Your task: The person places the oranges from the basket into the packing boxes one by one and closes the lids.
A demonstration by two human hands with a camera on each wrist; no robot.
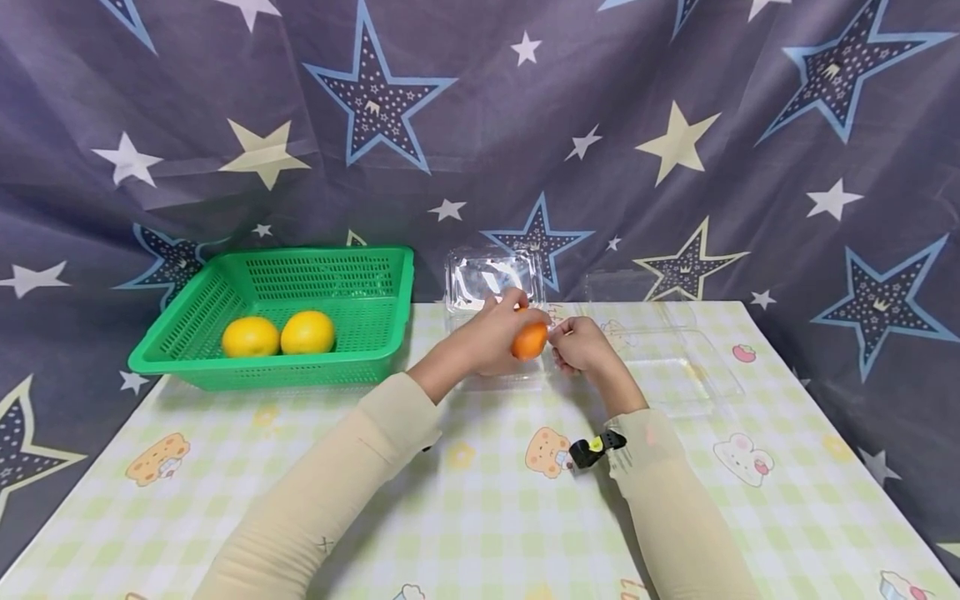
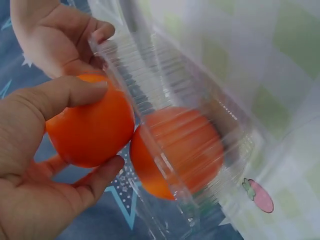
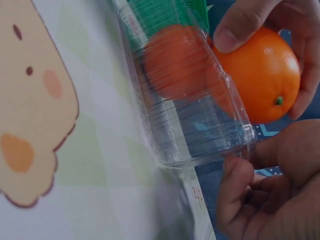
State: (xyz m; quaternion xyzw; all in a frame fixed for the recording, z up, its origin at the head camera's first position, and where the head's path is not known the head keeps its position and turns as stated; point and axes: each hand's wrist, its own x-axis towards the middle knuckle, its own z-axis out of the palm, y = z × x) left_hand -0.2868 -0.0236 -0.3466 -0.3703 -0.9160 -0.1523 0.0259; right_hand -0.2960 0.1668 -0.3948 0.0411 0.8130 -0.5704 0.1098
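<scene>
An orange (image 1: 530, 341) with a small green stem end is held in my left hand (image 1: 495, 335), its thumb and fingers curled round the fruit. That held orange (image 2: 92, 122) is at the rim of a clear plastic clamshell box (image 3: 185, 135). Inside the box, a second orange (image 2: 177, 150) shows through the ribbed wall. My right hand (image 1: 585, 346) pinches the box's rim at its corner between thumb and forefinger (image 3: 262, 152). The raised lid (image 1: 491, 279) of the box leans up at the back.
A green basket (image 1: 375, 362) with two yellow round fruits (image 1: 279, 335) stands at the left. Another clear plastic box (image 1: 686, 375) lies open at the right. A starry cloth (image 1: 480, 100) hangs behind the checked table (image 1: 465, 533).
</scene>
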